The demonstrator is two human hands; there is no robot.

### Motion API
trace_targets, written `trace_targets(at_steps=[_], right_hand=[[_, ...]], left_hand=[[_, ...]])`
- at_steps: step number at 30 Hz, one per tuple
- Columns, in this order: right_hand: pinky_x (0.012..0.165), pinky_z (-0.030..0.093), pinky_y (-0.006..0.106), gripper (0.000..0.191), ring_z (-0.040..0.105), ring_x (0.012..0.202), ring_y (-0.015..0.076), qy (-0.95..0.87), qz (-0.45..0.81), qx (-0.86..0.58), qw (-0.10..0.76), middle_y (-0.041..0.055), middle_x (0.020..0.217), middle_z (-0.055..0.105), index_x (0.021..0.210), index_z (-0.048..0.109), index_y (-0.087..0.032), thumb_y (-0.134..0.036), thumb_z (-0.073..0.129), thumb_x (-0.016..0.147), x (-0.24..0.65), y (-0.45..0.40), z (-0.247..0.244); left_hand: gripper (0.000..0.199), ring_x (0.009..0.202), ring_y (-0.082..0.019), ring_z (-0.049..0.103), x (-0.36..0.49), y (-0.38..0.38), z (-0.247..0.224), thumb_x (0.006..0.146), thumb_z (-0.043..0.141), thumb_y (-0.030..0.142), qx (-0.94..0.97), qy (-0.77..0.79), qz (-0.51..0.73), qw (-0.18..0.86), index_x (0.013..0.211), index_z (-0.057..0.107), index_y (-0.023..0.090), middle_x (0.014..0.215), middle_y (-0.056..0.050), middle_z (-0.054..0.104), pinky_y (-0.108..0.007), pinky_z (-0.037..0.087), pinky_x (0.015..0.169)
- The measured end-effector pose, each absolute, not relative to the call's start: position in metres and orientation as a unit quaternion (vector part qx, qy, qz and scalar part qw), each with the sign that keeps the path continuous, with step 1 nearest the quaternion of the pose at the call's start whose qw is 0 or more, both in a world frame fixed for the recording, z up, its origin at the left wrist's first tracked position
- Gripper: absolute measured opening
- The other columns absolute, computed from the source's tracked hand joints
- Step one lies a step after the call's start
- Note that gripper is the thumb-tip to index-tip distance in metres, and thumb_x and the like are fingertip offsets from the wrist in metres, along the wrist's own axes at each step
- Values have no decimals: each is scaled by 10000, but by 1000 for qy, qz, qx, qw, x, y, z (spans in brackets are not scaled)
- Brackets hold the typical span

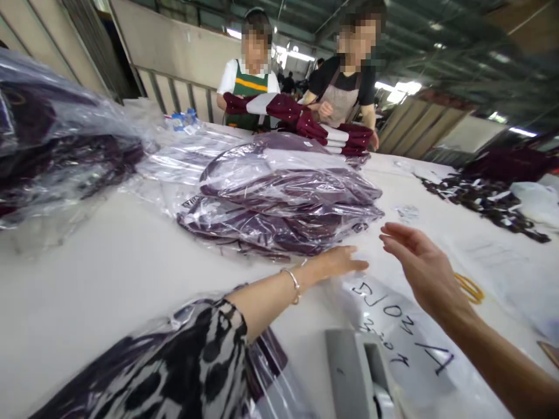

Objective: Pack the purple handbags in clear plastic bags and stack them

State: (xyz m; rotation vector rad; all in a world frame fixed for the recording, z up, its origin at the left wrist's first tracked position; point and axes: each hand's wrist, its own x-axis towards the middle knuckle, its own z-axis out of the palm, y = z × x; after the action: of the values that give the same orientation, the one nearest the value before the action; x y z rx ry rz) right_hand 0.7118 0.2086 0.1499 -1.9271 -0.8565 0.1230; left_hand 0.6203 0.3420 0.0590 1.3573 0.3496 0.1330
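A grey device [345, 372] stands beside marked plastic [393, 334] on the desk [140, 256]. The left hand [334, 263] and right hand [421, 259] have spread, apparently empty grips. Beyond lie bagged maroon garments [279, 218]; slick film probably wants flat, gentle palms.

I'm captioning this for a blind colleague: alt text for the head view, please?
A person's open left hand and right hand extend over a white table, beside stacked clear bags of dark purple cloth. Black handwriting marks plastic nearby; across the table, two people stand behind maroon cloth.
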Motion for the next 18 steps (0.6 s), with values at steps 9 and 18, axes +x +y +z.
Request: trace_targets(at_steps=[9, 18], right_hand=[[987, 577, 472, 374, 695, 1139, 295, -699, 177, -675, 156, 81, 1311, 700, 1290, 684, -293, -403, 622, 938, 551, 148, 154], [1061, 528, 487, 701, 647, 1241, 352, -640, 172, -748, 38, 173, 1402, 635, 1475, 543, -175, -466, 659, 849, 494, 82, 73]], left_hand=[[581, 1348, -288, 534, 325, 398, 96, 910, 650, 406, 950, 137, 18, 280, 1418, 583, 130, 1466, -159, 583, -377, 377, 1152], [773, 1259, -317, 585, 102, 311, 54, 831, 676, 469, 919, 363, -13, 150, 1534, 449, 240, 1406, -118, 616, -375, 473, 1012]])
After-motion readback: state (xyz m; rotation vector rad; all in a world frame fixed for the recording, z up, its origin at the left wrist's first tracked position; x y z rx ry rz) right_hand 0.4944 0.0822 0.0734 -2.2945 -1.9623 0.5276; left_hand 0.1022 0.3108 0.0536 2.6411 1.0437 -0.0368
